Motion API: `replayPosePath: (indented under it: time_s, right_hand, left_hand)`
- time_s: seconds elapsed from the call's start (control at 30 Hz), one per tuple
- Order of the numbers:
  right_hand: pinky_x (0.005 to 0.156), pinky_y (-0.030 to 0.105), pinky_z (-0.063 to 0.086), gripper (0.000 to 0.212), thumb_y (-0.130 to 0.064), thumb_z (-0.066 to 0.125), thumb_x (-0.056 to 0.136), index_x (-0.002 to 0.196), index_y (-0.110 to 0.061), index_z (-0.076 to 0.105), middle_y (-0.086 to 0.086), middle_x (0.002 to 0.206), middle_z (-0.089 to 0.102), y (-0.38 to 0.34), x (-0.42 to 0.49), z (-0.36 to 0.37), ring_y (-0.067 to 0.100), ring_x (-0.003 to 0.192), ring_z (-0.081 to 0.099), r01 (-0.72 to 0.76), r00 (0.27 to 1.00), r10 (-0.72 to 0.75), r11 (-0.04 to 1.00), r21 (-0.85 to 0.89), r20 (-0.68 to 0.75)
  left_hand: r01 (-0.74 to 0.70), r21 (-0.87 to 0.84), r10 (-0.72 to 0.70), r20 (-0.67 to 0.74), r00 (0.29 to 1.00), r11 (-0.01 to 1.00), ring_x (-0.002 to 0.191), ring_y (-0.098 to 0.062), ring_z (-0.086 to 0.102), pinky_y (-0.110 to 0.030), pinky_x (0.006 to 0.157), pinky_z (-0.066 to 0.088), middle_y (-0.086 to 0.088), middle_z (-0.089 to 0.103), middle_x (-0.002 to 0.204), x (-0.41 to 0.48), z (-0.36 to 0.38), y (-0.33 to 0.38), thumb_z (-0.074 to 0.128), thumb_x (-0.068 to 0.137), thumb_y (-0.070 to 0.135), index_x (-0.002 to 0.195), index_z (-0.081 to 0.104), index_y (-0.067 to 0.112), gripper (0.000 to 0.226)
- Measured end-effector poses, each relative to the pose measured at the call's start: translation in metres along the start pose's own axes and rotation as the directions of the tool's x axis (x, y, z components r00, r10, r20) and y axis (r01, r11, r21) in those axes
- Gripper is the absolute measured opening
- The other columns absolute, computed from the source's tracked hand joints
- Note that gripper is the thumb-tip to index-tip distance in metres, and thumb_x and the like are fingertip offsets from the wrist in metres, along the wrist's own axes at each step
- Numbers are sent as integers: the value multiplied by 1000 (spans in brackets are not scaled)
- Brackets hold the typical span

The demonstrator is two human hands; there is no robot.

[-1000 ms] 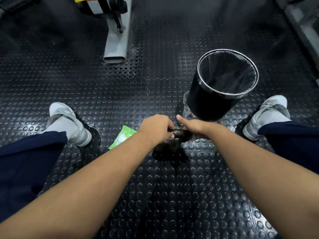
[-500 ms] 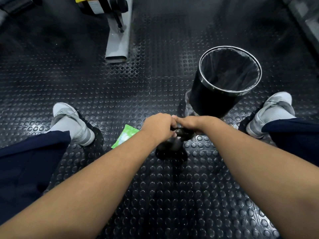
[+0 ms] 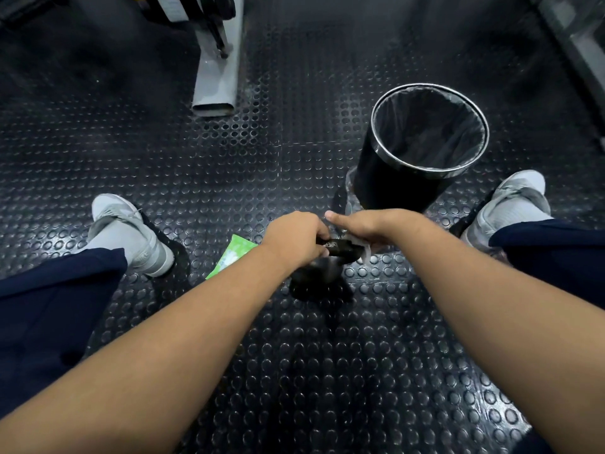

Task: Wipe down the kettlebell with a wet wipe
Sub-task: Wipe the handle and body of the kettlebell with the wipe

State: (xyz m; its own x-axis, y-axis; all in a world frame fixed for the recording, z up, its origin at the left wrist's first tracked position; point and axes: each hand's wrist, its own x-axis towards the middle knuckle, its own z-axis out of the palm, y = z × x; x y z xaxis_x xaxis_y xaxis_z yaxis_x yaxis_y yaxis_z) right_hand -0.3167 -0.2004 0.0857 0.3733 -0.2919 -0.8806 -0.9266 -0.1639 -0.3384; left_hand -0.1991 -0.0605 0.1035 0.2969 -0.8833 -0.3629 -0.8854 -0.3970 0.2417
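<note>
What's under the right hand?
A white wipe pokes out under the right hand, on the kettlebell handle, which the left hand grips. Most of the wipe and the fingers are hidden.

On the floor mat (image 3: 327,371): kettlebell (image 3: 322,273). On the kettlebell's handle, left hand (image 3: 294,239) at the left end, right hand (image 3: 370,227) at the right end, wet wipe (image 3: 363,250) under the right hand. Just left of the kettlebell, wipe packet (image 3: 232,255). Further left, left shoe (image 3: 131,234); well to the right, right shoe (image 3: 510,204). Near, behind and right of the kettlebell, bin (image 3: 402,178). Far behind and left, machine foot (image 3: 217,77).
</note>
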Motion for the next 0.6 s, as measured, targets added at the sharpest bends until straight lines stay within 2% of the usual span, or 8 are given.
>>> replayPosePath:
  time_s: [0.1, 0.2, 0.27, 0.3, 0.37, 0.47, 0.53, 0.6]
  right_hand:
    - [105, 44, 49, 99, -89, 26, 88, 147, -14, 55, 16, 150, 54, 1, 12, 17, 36, 125, 62, 33, 998, -36, 998, -53, -56]
    - [115, 49, 39, 106, -97, 22, 80, 142, -19, 61, 15, 153, 52, 6, 18, 24, 29, 108, 61, 57, 996, -60, 997, -46, -68]
    - [118, 50, 35, 113, -101, 23, 74, 146, -21, 57, 13, 156, 49, 11, 19, 21, 29, 119, 58, 63, 997, -64, 998, -18, -50]
    - [115, 50, 38, 121, -106, 27, 66, 145, -20, 57, 12, 152, 53, 11, 15, 17, 31, 118, 59, 52, 998, -51, 999, 15, -37]
    - [97, 45, 52, 133, -113, 32, 48, 129, -12, 63, 11, 122, 69, 11, 8, 10, 27, 86, 63, 31, 999, -31, 998, 59, 5]
    - [65, 32, 50, 124, -106, 19, 65, 111, -4, 72, 6, 59, 70, 7, -1, -4, 24, 62, 61, 21, 1000, -21, 999, -25, 17]
    - [67, 33, 47, 136, -112, 15, 48, 95, 2, 75, 10, 57, 66, 4, -6, -10, 28, 72, 60, 40, 999, -37, 996, -80, 39]
    - [69, 34, 47, 121, -112, 14, 45, 61, -4, 65, 13, 60, 65, 1, -7, -9, 28, 70, 57, 22, 999, -20, 994, -110, 25]
  left_hand:
    - [4, 10, -4, 0, 1000, 1000, 108, -16, 65, -31, 81, 52, 14, 70, 116, 0, -1, 1, 77, 84, 50, 116, 71, 49, 33]
    - [6, 8, -6, 0, 1000, 1000, 107, -16, 65, -32, 81, 52, 14, 69, 116, -2, 0, 1, 76, 83, 51, 116, 70, 51, 33]
    - [10, -5, -10, 1, 1000, 1000, 103, -15, 65, -30, 76, 50, 15, 70, 111, -3, 0, 1, 77, 83, 50, 113, 71, 51, 30]
    - [10, -10, -10, -2, 1000, 1000, 100, -14, 66, -30, 73, 48, 15, 71, 106, -3, 0, 1, 77, 83, 49, 111, 72, 50, 28]
    - [8, -15, -8, -3, 1000, 1000, 97, -14, 66, -30, 72, 48, 15, 70, 102, -3, -1, 1, 77, 83, 48, 109, 73, 49, 26]
    - [5, -7, -5, -1, 1000, 1000, 97, -14, 65, -31, 74, 49, 15, 70, 104, -4, -2, 2, 76, 84, 48, 112, 73, 47, 28]
    - [7, -2, -7, 4, 1000, 1000, 95, -14, 66, -30, 72, 49, 15, 72, 100, -4, -4, 3, 75, 85, 47, 111, 73, 47, 26]
    - [7, 1, -7, 12, 1000, 1000, 93, -14, 66, -30, 71, 48, 14, 72, 98, -5, -4, 3, 75, 86, 46, 109, 73, 47, 23]
